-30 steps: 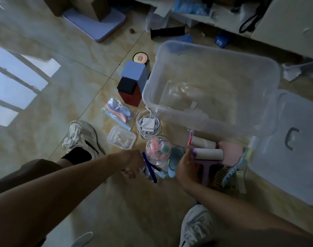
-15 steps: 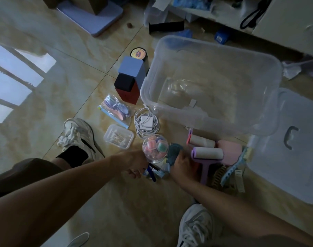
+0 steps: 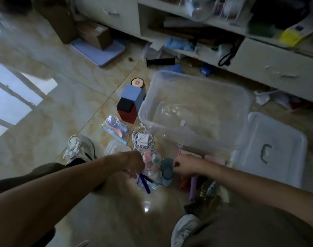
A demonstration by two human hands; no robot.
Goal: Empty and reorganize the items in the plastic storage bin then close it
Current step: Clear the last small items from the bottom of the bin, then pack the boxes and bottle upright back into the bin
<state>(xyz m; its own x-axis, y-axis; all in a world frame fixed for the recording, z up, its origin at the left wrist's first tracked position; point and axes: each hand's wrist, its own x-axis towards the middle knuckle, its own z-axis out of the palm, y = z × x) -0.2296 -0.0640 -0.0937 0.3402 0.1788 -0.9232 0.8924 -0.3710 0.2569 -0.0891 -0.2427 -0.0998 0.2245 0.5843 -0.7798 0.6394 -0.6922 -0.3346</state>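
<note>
While lidless, clear plastic bin [image 3: 194, 111]: seemingly empty; both hands' grip states unclear.

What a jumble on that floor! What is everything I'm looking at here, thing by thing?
storage bin: one, clear plastic, nearly empty, on the floor at centre right
bin lid: one, clear with a dark handle, on the floor right of the bin
boxes: three, blue, black and red, clustered left of the bin
round tin: one, dark rim, behind the blue box
charger with cable: one, white, coiled, in front of the bin
bagged insoles: one pack, pink and purple, left of the charger
clear jar: one, with pastel pieces inside, between the hands
pens: a few, dark blue, below the left hand
left hand: curled around the pens' tops
right hand: beside a teal round item; grip unclear
</note>
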